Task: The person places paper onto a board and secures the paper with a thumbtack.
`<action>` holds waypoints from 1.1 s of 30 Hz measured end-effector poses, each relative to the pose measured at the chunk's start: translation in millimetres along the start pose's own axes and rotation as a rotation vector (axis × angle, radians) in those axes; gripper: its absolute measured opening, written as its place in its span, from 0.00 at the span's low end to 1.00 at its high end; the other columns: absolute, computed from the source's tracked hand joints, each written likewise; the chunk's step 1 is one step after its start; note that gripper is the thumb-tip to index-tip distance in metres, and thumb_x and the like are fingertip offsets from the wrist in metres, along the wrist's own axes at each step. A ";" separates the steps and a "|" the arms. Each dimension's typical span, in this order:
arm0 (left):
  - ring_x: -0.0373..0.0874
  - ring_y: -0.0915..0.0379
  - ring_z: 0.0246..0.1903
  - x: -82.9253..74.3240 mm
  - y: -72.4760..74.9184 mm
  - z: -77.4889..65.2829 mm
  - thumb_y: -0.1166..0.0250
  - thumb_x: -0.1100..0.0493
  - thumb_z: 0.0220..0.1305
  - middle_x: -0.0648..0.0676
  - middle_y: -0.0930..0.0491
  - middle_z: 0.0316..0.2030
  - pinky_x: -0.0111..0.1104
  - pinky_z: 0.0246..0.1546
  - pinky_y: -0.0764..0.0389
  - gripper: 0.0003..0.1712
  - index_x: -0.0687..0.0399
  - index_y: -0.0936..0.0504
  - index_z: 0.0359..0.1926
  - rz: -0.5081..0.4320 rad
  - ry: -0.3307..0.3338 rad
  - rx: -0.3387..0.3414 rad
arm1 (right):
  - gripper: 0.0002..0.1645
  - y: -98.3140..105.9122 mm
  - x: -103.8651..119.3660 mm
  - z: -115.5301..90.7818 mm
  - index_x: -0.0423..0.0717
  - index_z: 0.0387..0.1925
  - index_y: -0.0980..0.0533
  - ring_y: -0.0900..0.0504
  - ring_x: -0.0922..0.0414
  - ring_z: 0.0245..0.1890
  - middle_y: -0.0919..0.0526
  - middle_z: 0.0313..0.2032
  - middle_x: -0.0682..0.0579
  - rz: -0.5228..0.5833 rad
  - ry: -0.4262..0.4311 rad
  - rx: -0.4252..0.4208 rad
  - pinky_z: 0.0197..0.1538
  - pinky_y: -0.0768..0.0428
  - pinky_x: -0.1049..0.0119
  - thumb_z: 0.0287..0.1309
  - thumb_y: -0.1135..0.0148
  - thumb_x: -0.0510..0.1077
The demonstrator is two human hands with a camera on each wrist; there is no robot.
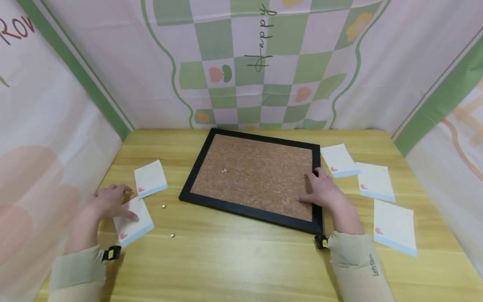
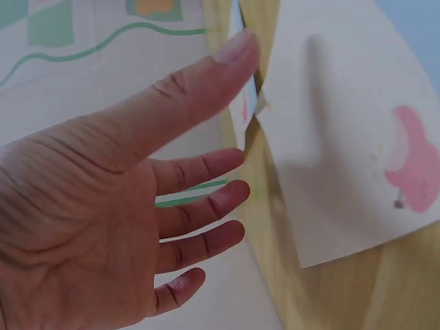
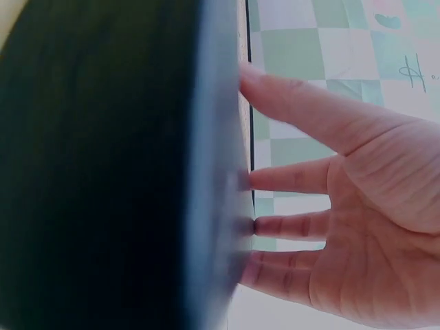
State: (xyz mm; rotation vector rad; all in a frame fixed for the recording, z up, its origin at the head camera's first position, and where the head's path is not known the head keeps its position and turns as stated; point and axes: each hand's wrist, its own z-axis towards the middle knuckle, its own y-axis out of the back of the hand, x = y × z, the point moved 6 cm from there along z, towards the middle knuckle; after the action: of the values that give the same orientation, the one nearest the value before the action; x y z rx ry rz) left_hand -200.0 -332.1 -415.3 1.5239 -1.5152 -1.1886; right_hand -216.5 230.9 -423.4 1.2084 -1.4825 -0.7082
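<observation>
A cork board (image 1: 249, 176) in a black frame lies slightly turned on the table. My right hand (image 1: 323, 191) reaches over the frame's right side, thumb and fingertips resting on or right at the cork near that edge. In the right wrist view those fingers (image 3: 292, 225) look fairly straight, and the dark frame (image 3: 103, 165) fills the left half. On the left, my left hand (image 1: 107, 203) hovers at a white note sheet (image 1: 137, 226) with a blue strip and a pink print. Its fingers (image 2: 203, 210) are spread and relaxed, holding nothing, close beside the paper (image 2: 337, 151).
Another note sheet (image 1: 151, 178) lies just behind the first. Two small silver dots, a nearer one (image 1: 172, 235) and a farther one (image 1: 164, 206), sit left of the board. A shiny bit (image 1: 225, 170) is on the cork. Three sheets, one (image 1: 375, 181) in the middle, lie right.
</observation>
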 end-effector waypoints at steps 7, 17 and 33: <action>0.75 0.30 0.52 5.3 -5.0 7.7 0.23 0.37 0.46 0.76 0.27 0.55 0.72 0.51 0.36 0.51 0.68 0.30 0.60 -0.044 0.048 0.033 | 0.55 -1.9 -3.4 1.2 0.29 0.72 0.43 0.46 0.19 0.66 0.54 0.72 0.22 0.010 0.019 0.018 0.63 0.34 0.29 0.57 0.30 0.58; 0.59 0.26 0.43 6.3 -6.6 16.0 0.25 0.41 0.52 0.67 0.21 0.45 0.57 0.45 0.28 0.38 0.67 0.25 0.51 -0.127 0.022 0.009 | 0.55 -2.1 -5.0 1.6 0.30 0.71 0.42 0.44 0.19 0.65 0.52 0.71 0.21 -0.001 0.026 0.004 0.62 0.32 0.29 0.55 0.28 0.57; 0.65 0.27 0.48 9.8 -8.9 25.1 0.28 0.59 0.57 0.75 0.26 0.51 0.55 0.50 0.24 0.34 0.75 0.33 0.57 -0.371 0.015 -0.115 | 0.55 -2.2 -3.1 3.2 0.30 0.72 0.42 0.45 0.19 0.66 0.53 0.71 0.22 0.003 0.018 0.004 0.63 0.33 0.29 0.56 0.28 0.57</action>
State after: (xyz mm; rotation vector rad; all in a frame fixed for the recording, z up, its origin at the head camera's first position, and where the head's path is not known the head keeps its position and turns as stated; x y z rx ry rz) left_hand -220.8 -337.4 -433.9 1.7792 -1.1607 -1.4399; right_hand -219.0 232.7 -427.3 1.2125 -1.4713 -0.6916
